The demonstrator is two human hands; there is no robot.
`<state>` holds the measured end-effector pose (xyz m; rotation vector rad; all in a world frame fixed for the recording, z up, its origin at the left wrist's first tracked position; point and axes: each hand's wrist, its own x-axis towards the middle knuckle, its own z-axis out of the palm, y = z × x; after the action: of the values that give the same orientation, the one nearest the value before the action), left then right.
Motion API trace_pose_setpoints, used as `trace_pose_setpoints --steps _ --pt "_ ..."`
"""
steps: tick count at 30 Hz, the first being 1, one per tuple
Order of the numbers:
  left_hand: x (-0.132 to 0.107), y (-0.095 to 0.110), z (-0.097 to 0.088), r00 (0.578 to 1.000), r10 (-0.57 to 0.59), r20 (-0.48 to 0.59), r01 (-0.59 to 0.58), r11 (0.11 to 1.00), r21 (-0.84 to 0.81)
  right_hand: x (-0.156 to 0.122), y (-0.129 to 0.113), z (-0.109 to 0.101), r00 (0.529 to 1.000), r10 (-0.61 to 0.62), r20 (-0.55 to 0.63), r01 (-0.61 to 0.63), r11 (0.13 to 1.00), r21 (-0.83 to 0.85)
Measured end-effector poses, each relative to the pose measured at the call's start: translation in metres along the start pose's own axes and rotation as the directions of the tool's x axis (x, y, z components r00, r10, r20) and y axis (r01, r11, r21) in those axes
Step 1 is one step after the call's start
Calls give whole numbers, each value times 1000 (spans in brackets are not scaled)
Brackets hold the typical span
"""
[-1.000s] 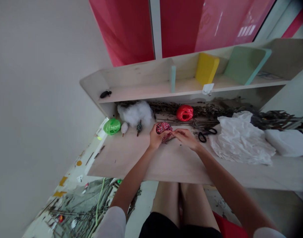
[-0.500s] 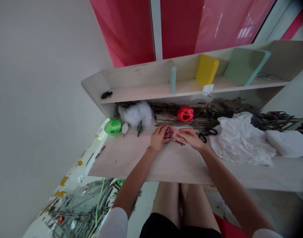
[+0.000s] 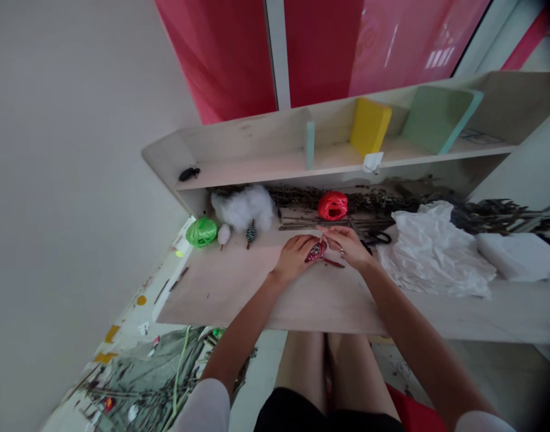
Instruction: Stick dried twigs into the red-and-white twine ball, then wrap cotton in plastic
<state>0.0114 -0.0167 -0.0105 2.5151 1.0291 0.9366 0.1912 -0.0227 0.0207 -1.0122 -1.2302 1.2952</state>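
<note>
My left hand (image 3: 294, 257) and my right hand (image 3: 347, 246) meet over the middle of the wooden tabletop (image 3: 239, 288). Between them sits a small red-and-white patterned bundle (image 3: 316, 251) on a thin stick (image 3: 333, 262), gripped from both sides. The left fingers curl around the bundle's left side. The right fingers pinch its top right end. Much of the bundle is hidden by the fingers.
A red string ball (image 3: 332, 205), white stuffing (image 3: 244, 207), a green string ball (image 3: 202, 231), two small wrapped sticks (image 3: 250, 233), black scissors (image 3: 377, 238) and dry twigs (image 3: 302, 195) lie at the back. Crumpled white sheets (image 3: 432, 258) cover the right. A shelf (image 3: 302, 162) rises behind.
The bundle has come down and a little toward me, and looks tighter and smaller. Both hands have followed it, and the left hand now covers more of it.
</note>
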Motion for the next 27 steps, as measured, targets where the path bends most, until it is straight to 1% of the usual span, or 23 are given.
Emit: trace_pose_setpoints --steps 4,6,8,10,12,15,16,18,20,21,22,23,24,26,27 --pt "1 8 -6 996 -54 -65 41 982 -182 6 9 -6 991 -28 -128 18 997 -73" --pt "2 12 -8 993 -90 -78 65 958 -280 8 11 -6 985 -85 -152 65 989 -135" --pt "2 14 -8 985 -153 -73 115 918 -379 9 11 -5 974 -151 -170 116 972 -202" --pt "2 17 -4 967 -248 -60 188 851 -491 9 11 -3 969 -176 -175 128 958 -255" --pt "1 19 0 944 -329 -32 247 766 -594 9 12 -1 972 -166 -168 114 953 -281" --pt "1 23 3 914 -403 50 312 617 -722 11 16 -1 979 -138 -152 91 955 -281" --pt "1 23 3 896 -435 87 339 546 -766 12 18 -2 982 -124 -143 81 959 -273" --pt "4 23 -1 846 -502 178 388 352 -852 14 23 -3 986 -101 -133 62 961 -269" --pt "8 17 -7 792 -559 246 383 142 -913 16 27 -4 985 -112 -134 67 951 -303" --pt "10 13 -11 773 -586 243 348 71 -935 16 29 -4 984 -125 -129 76 941 -329" --pt "12 8 -15 750 -627 212 300 37 -953 16 31 -4 984 -135 -118 85 931 -354" --pt "14 2 -20 720 -674 165 249 28 -968 16 32 -3 985 -141 -99 94 923 -373" --pt "15 -4 -24 678 -725 124 208 28 -978 15 33 -2 987 -143 -78 103 917 -385" --pt "16 -17 -31 618 -780 98 164 6 -986 13 34 0 989 -140 -37 114 908 -402" --pt "16 -22 -34 596 -796 103 146 -18 -989 12 34 1 990 -142 -17 123 904 -410"
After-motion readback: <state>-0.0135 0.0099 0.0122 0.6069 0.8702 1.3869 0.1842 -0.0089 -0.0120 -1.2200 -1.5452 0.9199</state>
